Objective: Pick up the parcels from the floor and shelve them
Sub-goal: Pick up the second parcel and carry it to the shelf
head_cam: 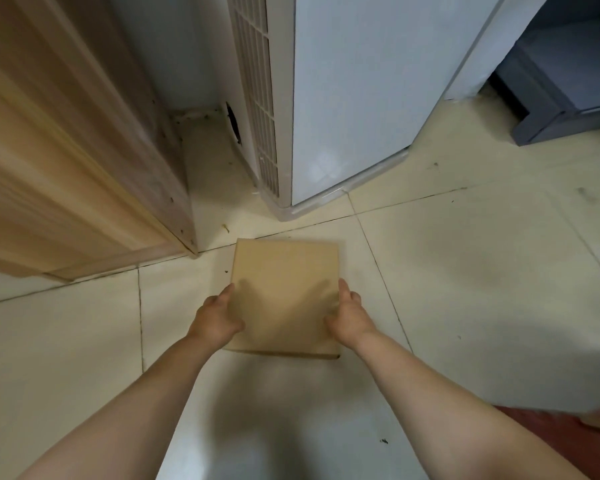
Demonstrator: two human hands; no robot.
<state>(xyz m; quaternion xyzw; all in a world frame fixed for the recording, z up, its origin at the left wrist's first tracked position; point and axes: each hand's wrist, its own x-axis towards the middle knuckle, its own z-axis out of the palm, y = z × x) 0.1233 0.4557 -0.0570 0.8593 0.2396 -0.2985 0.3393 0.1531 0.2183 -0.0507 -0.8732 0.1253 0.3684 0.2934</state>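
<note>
A flat brown cardboard parcel [284, 292] lies on the pale tiled floor in the middle of the view. My left hand [217, 318] grips its left edge, thumb on top and fingers hidden under the side. My right hand [349, 317] grips the right edge the same way. Whether the parcel rests on the tiles or is just off them I cannot tell; a thin shadow runs along its near edge.
A light wooden cabinet [66, 168] stands at the left. A white floor-standing air conditioner [343, 109] stands right behind the parcel. A dark grey low shelf unit [565, 91] is at the far right. Something reddish [551, 434] lies at the lower right.
</note>
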